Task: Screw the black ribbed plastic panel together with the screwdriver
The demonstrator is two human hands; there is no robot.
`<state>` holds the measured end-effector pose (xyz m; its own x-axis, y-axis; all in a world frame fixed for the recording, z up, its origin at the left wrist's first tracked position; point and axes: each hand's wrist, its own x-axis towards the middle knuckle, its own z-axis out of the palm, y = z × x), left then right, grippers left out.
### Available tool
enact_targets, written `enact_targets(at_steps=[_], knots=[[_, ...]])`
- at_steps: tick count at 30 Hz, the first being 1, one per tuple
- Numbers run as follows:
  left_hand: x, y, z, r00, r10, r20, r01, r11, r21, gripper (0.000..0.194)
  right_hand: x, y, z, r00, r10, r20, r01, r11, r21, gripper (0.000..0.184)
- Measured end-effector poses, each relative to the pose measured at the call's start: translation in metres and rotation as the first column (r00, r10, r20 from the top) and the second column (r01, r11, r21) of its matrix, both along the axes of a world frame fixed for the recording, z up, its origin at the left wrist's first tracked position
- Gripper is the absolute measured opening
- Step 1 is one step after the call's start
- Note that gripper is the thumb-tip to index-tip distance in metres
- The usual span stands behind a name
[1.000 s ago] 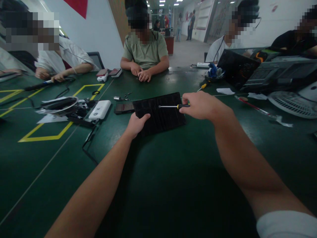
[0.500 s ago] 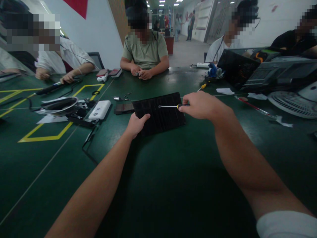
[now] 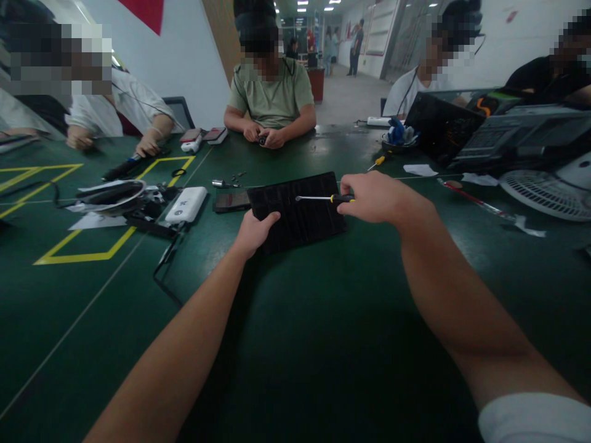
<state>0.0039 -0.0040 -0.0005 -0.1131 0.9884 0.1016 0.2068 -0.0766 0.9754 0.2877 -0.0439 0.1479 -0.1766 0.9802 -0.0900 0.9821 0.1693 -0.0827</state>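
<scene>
Green table (image 3: 323, 344): left hand (image 3: 255, 232) pinches a black panel (image 3: 311, 218) at its left edge, right hand (image 3: 376, 195) pinches a screwdriver (image 3: 318, 198) across it; panel, between hands, looks light, stiff, best rim-held; white box (image 3: 186, 205) farther left

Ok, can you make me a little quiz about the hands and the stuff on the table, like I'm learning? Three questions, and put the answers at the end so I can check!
1. What tool does the right hand hold?

2. True or false: the left hand grips the flat black panel near its left edge.

3. Seen in the picture, where is the white box compared with the panel?
a) to its left
b) to its right
c) on top of it

Key:
1. A screwdriver.
2. True: the thumb shows on the front of the panel.
3. a) to its left.
</scene>
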Motion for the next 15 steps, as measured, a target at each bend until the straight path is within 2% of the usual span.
enact_targets(at_steps=[3, 15], knots=[[-0.0003, 0.0002, -0.0003, 1.0, 0.009, -0.011, -0.009, 1.0, -0.006, 0.037, 0.0021, 0.0009, -0.002, 1.0, 0.006, -0.005, -0.005, 1.0, 0.029, 0.03], [0.0005, -0.0013, 0.0009, 1.0, 0.011, 0.009, -0.011, 1.0, -0.018, 0.034, 0.0017, 0.0, -0.001, 1.0, 0.012, -0.013, -0.012, 1.0, 0.008, 0.027]])
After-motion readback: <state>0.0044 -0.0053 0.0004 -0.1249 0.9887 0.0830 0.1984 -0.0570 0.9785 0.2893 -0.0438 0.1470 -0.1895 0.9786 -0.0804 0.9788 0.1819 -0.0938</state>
